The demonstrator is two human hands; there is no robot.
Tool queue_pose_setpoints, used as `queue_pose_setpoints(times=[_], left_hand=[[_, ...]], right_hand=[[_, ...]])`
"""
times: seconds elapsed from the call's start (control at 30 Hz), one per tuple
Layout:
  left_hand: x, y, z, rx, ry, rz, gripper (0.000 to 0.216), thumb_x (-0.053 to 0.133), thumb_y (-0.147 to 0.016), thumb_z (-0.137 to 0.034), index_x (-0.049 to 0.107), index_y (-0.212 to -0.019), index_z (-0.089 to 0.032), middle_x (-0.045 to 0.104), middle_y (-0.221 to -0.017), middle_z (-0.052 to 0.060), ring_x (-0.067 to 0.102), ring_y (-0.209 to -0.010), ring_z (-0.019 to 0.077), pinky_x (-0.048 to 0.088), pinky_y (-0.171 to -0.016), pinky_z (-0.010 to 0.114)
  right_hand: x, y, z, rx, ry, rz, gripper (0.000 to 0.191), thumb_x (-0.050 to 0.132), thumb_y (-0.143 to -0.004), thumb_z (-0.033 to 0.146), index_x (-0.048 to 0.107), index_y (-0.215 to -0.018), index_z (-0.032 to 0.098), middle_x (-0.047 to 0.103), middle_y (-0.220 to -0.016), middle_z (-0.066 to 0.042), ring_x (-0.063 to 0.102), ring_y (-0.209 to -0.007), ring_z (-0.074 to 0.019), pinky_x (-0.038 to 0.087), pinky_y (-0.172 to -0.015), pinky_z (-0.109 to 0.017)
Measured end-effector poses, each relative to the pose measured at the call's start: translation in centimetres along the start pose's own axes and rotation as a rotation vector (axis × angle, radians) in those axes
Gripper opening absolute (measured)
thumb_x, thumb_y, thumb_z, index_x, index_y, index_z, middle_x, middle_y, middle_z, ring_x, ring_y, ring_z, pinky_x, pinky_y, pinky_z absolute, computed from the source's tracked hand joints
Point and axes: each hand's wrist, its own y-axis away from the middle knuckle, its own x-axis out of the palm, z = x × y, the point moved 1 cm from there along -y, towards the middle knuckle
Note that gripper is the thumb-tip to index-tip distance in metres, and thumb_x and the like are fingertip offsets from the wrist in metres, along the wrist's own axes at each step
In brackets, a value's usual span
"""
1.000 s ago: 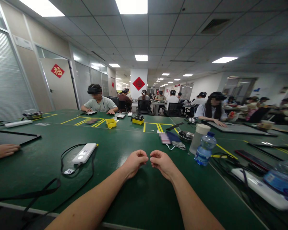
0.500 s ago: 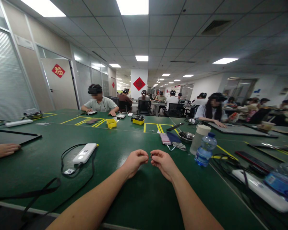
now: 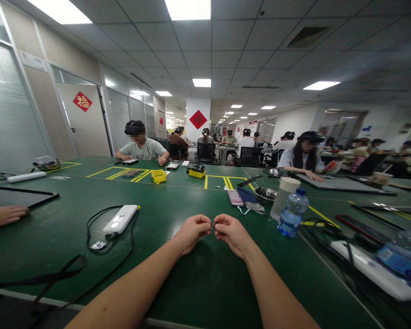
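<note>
Just above the green table [image 3: 150, 214], my left hand [image 3: 194, 233] and my right hand [image 3: 231, 234] face each other with a narrow gap between the fingertips. Both are closed in a pinch, thumb against curled fingers. A tiny dark speck shows at the right fingertips, too small to name. Whatever the left fingers hold, if anything, is hidden. Beyond the right hand lies a dark blue cloth item [image 3: 247, 198] with a white strap. To the left of my hands is a white power bank [image 3: 121, 219] with a black cable.
A blue-labelled water bottle [image 3: 292, 214], a pale tumbler [image 3: 284, 196] and a metal bowl [image 3: 266, 194] stand at right. Yellow trays [image 3: 158, 176] sit farther back. A black strap [image 3: 55, 275] lies front left. Another person's hand [image 3: 7, 216] rests at the left edge.
My fingertips are slightly closer together, the right hand having shifted a little left. Across the table, a person's hand has drawn in from lying flat.
</note>
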Motion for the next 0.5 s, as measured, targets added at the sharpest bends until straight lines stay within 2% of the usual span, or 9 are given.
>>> queue_pose_setpoints(times=[0.17,0.33,0.5], left_hand=[[-0.07,-0.07,0.16,0.019,-0.120,-0.011,0.018,0.067,-0.063,-0.018,0.058,-0.078,-0.013,0.060,-0.070,0.003,0.055,-0.059,0.0102,0.043,-0.061,0.024],[0.02,-0.29,-0.27,0.253,-0.358,-0.051,0.022,0.063,-0.064,-0.013,0.056,-0.085,-0.015,0.059,-0.076,0.001,0.055,-0.067,0.0110,0.041,-0.063,0.022],[0.29,-0.22,-0.30,0.423,-0.520,-0.060,0.024,0.056,-0.067,-0.008,0.055,-0.089,-0.016,0.056,-0.078,0.001,0.052,-0.072,0.0114,0.040,-0.067,0.022]], right_hand=[[-0.29,-0.32,-0.56,-0.012,0.081,-0.030,0.029,0.068,-0.059,0.019,0.058,-0.087,0.017,0.060,-0.073,0.000,0.053,-0.053,-0.0090,0.040,-0.050,-0.022],[-0.31,-0.84,-0.78,-0.149,0.291,-0.069,0.035,0.063,-0.061,0.017,0.055,-0.095,0.017,0.060,-0.085,-0.002,0.055,-0.057,-0.0097,0.040,-0.052,-0.023],[0.12,-0.80,-0.19,-0.340,0.512,-0.066,0.030,0.058,-0.065,0.016,0.056,-0.094,0.019,0.057,-0.082,-0.001,0.054,-0.066,-0.0118,0.041,-0.058,-0.024]])
